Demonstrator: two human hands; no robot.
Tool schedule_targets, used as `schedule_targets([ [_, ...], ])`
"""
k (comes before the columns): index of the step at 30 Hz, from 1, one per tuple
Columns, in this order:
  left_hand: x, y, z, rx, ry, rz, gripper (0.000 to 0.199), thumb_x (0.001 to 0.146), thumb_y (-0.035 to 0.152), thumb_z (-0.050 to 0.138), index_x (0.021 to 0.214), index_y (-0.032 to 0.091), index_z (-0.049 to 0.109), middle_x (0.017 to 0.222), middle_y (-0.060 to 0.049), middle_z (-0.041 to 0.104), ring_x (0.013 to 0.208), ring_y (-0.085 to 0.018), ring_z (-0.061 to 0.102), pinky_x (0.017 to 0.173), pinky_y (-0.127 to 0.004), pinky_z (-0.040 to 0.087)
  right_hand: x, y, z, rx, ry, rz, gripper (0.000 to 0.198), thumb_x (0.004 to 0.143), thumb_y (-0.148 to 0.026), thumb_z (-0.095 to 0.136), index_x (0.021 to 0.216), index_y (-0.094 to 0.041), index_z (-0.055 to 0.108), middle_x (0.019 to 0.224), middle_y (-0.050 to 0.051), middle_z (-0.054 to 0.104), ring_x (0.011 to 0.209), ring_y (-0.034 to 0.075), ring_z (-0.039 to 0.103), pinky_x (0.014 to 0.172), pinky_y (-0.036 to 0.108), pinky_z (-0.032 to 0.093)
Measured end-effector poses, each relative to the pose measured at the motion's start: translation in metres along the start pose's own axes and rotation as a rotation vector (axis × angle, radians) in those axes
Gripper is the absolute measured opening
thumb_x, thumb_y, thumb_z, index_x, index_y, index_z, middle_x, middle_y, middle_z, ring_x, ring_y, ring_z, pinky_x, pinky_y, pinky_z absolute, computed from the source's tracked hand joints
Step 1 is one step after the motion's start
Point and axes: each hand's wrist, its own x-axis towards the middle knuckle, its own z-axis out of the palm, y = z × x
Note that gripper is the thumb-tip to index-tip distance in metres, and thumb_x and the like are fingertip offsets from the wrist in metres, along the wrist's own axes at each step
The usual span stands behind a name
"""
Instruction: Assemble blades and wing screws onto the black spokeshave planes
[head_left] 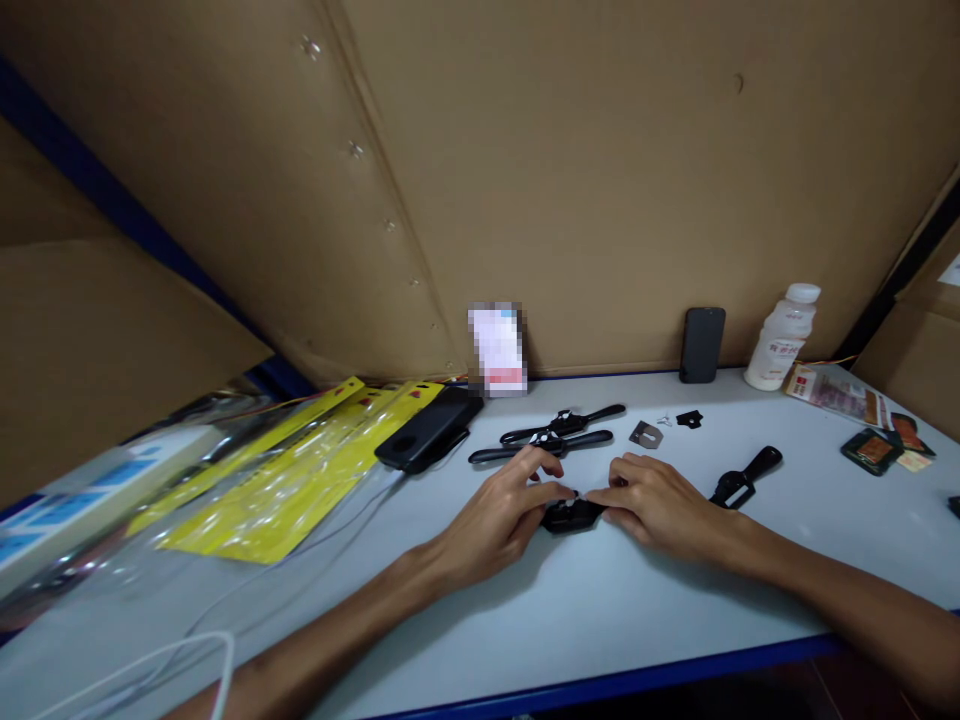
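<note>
A black spokeshave [571,517] lies low on the table between my two hands, its handles mostly hidden beneath them. My left hand [514,500] is closed on its left side, the index finger reaching to the small screws at its middle. From the other side, my right hand [652,503] grips it, with thumb and index finger pinched near the same screws. Two assembled spokeshaves [551,440] rest just beyond. Past my right hand are a flat metal blade [646,434], small silver screws [664,419] and a black cap plate [689,419]. Another spokeshave body [739,487] lies partly behind my right wrist.
Yellow-backed plastic packages [300,500] cover the left side, near a black power bank [431,430] with a cable. At the back stand a lit phone [499,348], a dark phone [702,345] and a bottle [781,338]. Small packets [871,451] lie at right.
</note>
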Motion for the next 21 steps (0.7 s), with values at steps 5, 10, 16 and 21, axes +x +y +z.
schedule_targets([
  [5, 0.0008, 0.0051, -0.0022, -0.031, -0.003, 0.04, 0.04, 0.089, -0.002, 0.039, 0.103, 0.02, 0.069, 0.113, -0.009, 0.057, 0.101, -0.022, 0.056, 0.086, -0.039, 0.052, 0.0004, 0.0004, -0.0001, 0.004, 0.003, 0.001, 0.028, 0.094, -0.018, 0.063, 0.119, -0.022, 0.074, 0.091, 0.008, 0.063, 0.084, 0.021, 0.055, 0.075, 0.034, 0.042],
  [10, -0.0005, 0.0008, -0.0039, 0.04, -0.003, -0.037, 0.026, 0.089, 0.005, 0.045, 0.101, 0.017, 0.063, 0.106, -0.009, 0.059, 0.097, -0.023, 0.056, 0.082, -0.038, 0.052, -0.0001, -0.0006, -0.0009, -0.004, 0.0, -0.001, 0.027, 0.095, -0.018, 0.062, 0.119, -0.022, 0.074, 0.09, 0.008, 0.063, 0.084, 0.021, 0.055, 0.074, 0.033, 0.041],
  [16, 0.0001, -0.0044, -0.0065, 0.182, -0.061, 0.007, 0.026, 0.091, 0.009, 0.043, 0.087, 0.017, 0.068, 0.088, -0.007, 0.062, 0.084, -0.022, 0.055, 0.074, -0.036, 0.051, -0.0012, 0.0002, 0.0001, 0.01, 0.009, 0.007, 0.025, 0.095, -0.019, 0.062, 0.116, -0.022, 0.075, 0.089, 0.007, 0.062, 0.082, 0.02, 0.054, 0.073, 0.032, 0.04],
  [21, 0.0017, -0.0006, -0.0074, 0.199, -0.07, 0.036, 0.029, 0.092, 0.01, 0.041, 0.083, 0.016, 0.067, 0.083, -0.007, 0.061, 0.079, -0.021, 0.054, 0.069, -0.035, 0.05, -0.0012, 0.0007, 0.0021, 0.009, 0.021, 0.001, 0.025, 0.094, -0.018, 0.064, 0.116, -0.021, 0.075, 0.088, 0.007, 0.062, 0.082, 0.019, 0.053, 0.072, 0.032, 0.039],
])
